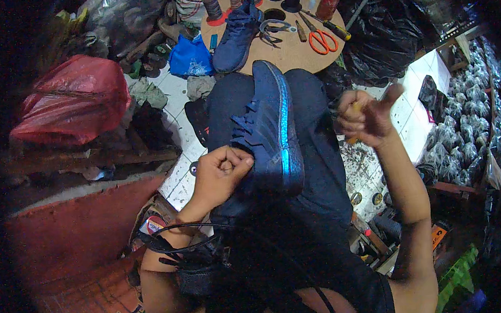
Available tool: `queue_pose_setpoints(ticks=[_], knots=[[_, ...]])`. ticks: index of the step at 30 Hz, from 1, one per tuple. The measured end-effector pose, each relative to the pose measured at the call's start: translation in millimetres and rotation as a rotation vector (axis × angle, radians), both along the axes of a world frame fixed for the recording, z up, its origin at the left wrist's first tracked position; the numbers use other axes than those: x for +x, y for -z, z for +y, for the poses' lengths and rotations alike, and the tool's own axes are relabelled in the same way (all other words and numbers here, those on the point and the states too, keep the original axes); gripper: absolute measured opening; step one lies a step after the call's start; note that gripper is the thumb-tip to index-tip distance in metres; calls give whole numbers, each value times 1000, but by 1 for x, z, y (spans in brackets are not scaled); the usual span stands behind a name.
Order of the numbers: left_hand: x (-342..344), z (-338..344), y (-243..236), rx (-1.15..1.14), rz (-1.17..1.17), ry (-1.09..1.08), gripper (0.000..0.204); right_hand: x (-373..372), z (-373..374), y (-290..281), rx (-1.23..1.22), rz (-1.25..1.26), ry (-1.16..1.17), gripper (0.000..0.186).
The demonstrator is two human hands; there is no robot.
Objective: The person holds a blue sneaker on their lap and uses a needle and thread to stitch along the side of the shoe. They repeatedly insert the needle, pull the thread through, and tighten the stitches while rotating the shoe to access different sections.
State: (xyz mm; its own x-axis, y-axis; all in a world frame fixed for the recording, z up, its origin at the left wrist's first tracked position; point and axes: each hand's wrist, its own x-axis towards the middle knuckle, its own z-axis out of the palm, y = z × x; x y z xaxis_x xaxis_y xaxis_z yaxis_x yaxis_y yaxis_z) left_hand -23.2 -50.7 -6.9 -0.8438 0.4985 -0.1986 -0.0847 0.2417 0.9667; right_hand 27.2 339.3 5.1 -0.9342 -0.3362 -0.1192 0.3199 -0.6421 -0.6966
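Observation:
A dark blue sneaker [266, 129] with a bright blue midsole lies on its side across my lap, toe pointing away and sole toward the right. My left hand [224, 171] is closed in a pinch at the sneaker's collar, below the laces. Whether a thread is also between those fingers, I cannot tell. Out to the right of my knee, apart from the shoe, my right hand [368, 117] is raised and smeared by motion. Its fingers are curled round something with a yellow handle, and the thumb sticks out. A matching sneaker [237, 35] rests on the round table.
The round wooden table [325, 17] holds thread spools [213, 8], orange-handled scissors [322, 41], pincers [269, 32] and a yellow-handled screwdriver [337, 29]. A blue bag [190, 58] and a red plastic bag [75, 101] sit leftward. Black bags [381, 39] and many wrapped bundles [460, 120] crowd the right.

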Motion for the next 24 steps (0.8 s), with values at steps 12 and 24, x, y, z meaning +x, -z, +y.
queue_pose_setpoints(ticks=[12,24], knots=[[-2,-19,-6,915,-542,-377,23,66,10,36,608,-164,755,57],[5,2,-7,-55,284,113,10,54,-102,-20,-313,-165,361,32]])
